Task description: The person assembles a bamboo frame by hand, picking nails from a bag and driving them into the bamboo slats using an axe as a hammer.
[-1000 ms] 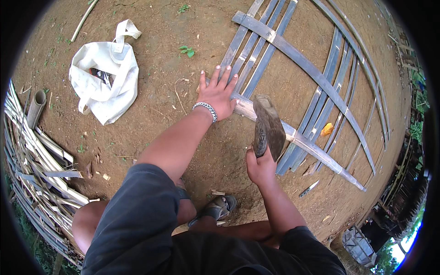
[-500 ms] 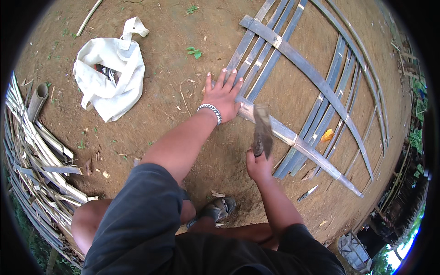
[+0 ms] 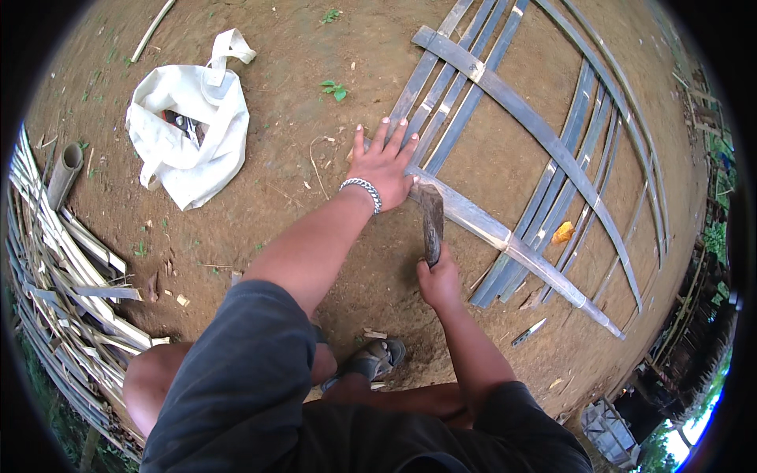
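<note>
My left hand (image 3: 380, 169), with a chain bracelet at the wrist, presses flat with fingers spread on the left end of a split bamboo slat (image 3: 469, 214). That slat lies slantwise across the lower ends of several long bamboo strips (image 3: 461, 110). A second, curved bamboo slat (image 3: 544, 134) crosses the strips farther away. Wrapped in my right hand (image 3: 441, 282) is a short, dark wooden club (image 3: 432, 225). Its broad end is at the slat, close beside my left thumb; whether it touches cannot be told.
On the bare earth at the left are a white cloth bag (image 3: 193, 169) with tools inside and a large heap of split bamboo (image 3: 71, 276). A small knife (image 3: 528, 332) lies right of my right forearm. A pale crate (image 3: 611, 433) stands at the lower right.
My right hand has shifted slightly left, and the club's head has swung down and left, nearer my left thumb. The left hand and the bamboo stay in place.
</note>
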A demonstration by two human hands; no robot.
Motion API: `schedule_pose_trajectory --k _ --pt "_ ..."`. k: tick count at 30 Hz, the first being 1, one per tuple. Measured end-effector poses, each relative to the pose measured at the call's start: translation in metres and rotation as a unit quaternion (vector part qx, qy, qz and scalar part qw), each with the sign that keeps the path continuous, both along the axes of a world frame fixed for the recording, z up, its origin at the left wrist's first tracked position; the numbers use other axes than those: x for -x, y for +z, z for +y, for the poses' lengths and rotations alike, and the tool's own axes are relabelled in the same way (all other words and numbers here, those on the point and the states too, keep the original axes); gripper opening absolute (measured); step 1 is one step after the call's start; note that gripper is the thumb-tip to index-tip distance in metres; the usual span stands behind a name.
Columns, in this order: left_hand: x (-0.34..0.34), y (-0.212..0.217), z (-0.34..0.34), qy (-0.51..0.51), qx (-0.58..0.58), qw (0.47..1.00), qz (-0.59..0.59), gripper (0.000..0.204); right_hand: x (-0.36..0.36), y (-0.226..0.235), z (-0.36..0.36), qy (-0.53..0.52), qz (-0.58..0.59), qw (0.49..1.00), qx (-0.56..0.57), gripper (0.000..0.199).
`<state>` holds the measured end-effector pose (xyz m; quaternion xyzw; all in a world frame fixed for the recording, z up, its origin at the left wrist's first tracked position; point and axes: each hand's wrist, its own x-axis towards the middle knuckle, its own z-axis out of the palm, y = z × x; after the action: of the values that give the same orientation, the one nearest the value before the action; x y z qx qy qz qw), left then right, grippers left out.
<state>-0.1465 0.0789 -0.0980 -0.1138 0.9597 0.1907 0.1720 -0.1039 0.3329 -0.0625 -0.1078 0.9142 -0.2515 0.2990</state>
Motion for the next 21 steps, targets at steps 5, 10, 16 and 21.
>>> schedule_pose_trajectory --k 5,10,16,21 --pt "0.002 -0.002 0.0 -0.004 0.001 1.0 0.006 0.072 -0.007 0.002 0.008 -0.007 0.089 0.989 0.116 0.044" --pt "0.0 -0.005 0.002 -0.001 -0.009 1.0 0.011 0.069 0.005 0.007 -0.01 -0.03 -0.016 0.998 -0.051 0.045" --pt "0.001 0.0 0.001 -0.001 -0.009 1.0 0.002 0.069 0.003 0.017 0.0 -0.034 0.008 0.998 0.051 0.047" --pt "0.003 0.001 0.001 -0.002 -0.011 1.0 0.003 0.069 -0.003 -0.005 0.002 -0.02 0.01 0.998 0.05 0.044"
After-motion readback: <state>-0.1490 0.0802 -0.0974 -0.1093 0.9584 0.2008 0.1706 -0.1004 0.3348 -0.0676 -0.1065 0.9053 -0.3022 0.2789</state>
